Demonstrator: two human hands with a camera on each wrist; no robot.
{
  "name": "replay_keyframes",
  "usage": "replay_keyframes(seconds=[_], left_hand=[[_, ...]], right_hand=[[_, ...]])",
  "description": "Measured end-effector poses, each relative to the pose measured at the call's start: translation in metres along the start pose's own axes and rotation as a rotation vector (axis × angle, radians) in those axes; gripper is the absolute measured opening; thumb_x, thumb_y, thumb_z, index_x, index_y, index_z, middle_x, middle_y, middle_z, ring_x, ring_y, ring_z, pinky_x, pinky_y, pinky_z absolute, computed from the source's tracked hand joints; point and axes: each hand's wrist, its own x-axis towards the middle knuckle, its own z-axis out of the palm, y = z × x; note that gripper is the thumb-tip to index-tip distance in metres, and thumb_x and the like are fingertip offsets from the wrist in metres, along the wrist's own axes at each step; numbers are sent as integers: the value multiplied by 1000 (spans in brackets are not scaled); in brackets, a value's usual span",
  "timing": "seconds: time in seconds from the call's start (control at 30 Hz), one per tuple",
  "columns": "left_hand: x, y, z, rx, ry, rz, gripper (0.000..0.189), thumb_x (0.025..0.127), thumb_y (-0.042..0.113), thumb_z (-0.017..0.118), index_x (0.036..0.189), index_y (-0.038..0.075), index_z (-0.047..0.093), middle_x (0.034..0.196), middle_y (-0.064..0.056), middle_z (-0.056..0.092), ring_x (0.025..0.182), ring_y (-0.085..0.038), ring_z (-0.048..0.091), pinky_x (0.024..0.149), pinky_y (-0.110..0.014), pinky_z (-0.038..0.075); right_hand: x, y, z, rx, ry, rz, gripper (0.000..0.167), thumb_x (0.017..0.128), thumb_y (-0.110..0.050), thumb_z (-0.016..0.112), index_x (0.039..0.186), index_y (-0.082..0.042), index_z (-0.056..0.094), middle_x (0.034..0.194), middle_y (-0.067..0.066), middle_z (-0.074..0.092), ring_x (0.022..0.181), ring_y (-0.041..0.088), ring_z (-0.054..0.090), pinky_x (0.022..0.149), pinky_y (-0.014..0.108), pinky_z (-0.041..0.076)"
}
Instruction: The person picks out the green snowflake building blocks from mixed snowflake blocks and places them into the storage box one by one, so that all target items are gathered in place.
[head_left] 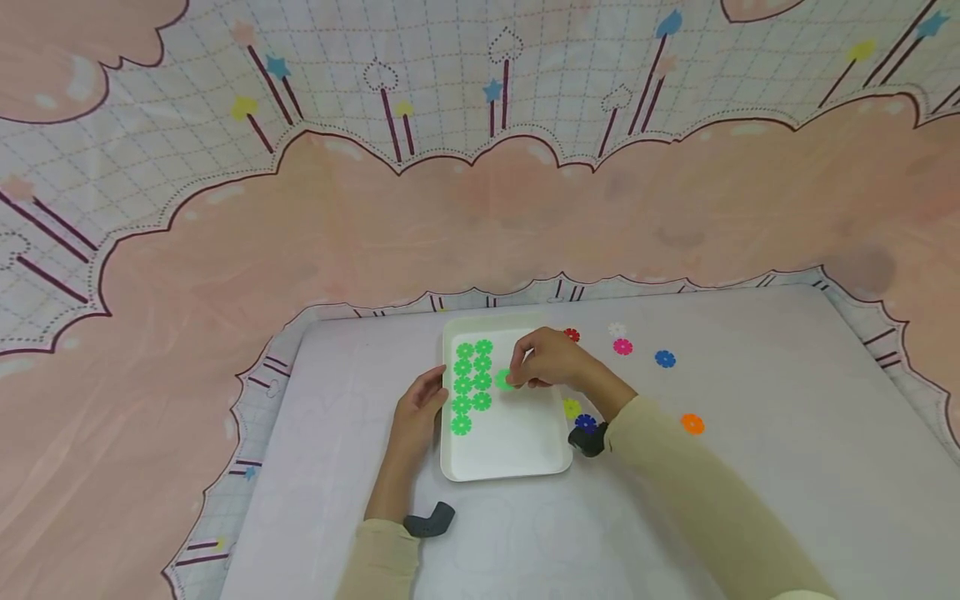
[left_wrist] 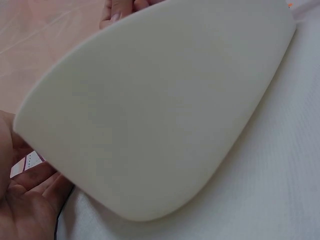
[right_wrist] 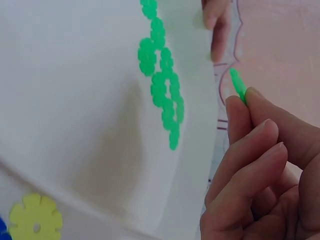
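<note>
A white rectangular tray (head_left: 517,450) lies on the table. Along its left side, several green flower-shaped plastic discs (head_left: 462,385) lie in two columns. Over the tray, my right hand (head_left: 551,358) pinches another green flower-shaped disc (right_wrist: 237,82) between thumb and index finger, its other fingers curled beneath. At the left rim, my left hand (head_left: 420,408) holds the tray's edge with thumb and fingertips. The left wrist view shows the outer side wall of the tray (left_wrist: 150,115), with part of the left hand (left_wrist: 30,200) at its lower left.
Right of the tray lie loose discs: red (head_left: 572,335), white (head_left: 617,329), pink (head_left: 622,347), blue (head_left: 665,359) and orange (head_left: 693,424). Yellow (head_left: 572,408) and dark blue (head_left: 586,423) ones lie by its right edge. A patterned pink cloth (head_left: 525,225) hangs behind the table.
</note>
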Motion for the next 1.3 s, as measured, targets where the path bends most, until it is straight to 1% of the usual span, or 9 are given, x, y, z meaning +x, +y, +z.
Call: replay_keyframes(seconds=[0.17,0.3,0.43,0.77,0.93,1.13,1.3], left_hand=[[0,0,0,3,0,-6,39,103,20,61,140,28,58,150,4,55,143,-14,49,118,-33,42],[-1,1,0,5,-3,-3,39,103,20,60,142,27,57,151,4,54,144,-14,48,118,-32,42],[-2,3,0,1,-1,-2,39,103,19,60,142,26,57,150,4,55,143,-13,48,118,-31,42],[-2,4,0,-3,-6,0,39,103,19,61,141,25,58,149,4,55,143,-12,49,118,-30,42],[-2,3,0,-26,-12,6,40,103,17,61,142,23,58,150,1,55,143,-14,49,117,-30,42],[-2,4,1,-23,-8,13,40,103,17,61,142,22,58,150,1,56,143,-15,49,116,-31,43],[-2,3,-1,-25,-9,12,40,102,16,61,142,22,58,150,0,55,144,-16,49,117,-31,43]], right_hand=[[9,-1,17,-6,-19,-14,16,81,-13,86,77,-7,71,76,5,73,60,15,56,50,20,46],[15,-1,29,-50,-28,-23,17,81,-12,86,74,-9,70,72,3,71,58,12,55,49,18,46],[19,-3,37,-94,-43,-14,18,80,-12,86,73,-10,70,70,2,69,57,11,55,48,17,46],[28,-2,50,-225,-108,62,16,76,-14,90,72,-12,75,65,0,70,54,10,58,48,18,45],[33,0,56,-252,-114,99,17,74,-12,91,71,-12,74,65,0,70,53,10,58,48,18,46],[36,3,60,-296,-108,91,18,74,-15,92,70,-13,74,65,1,71,52,10,59,46,18,44],[36,3,63,-305,-98,78,19,73,-15,92,69,-13,73,64,1,71,52,10,60,46,19,43]])
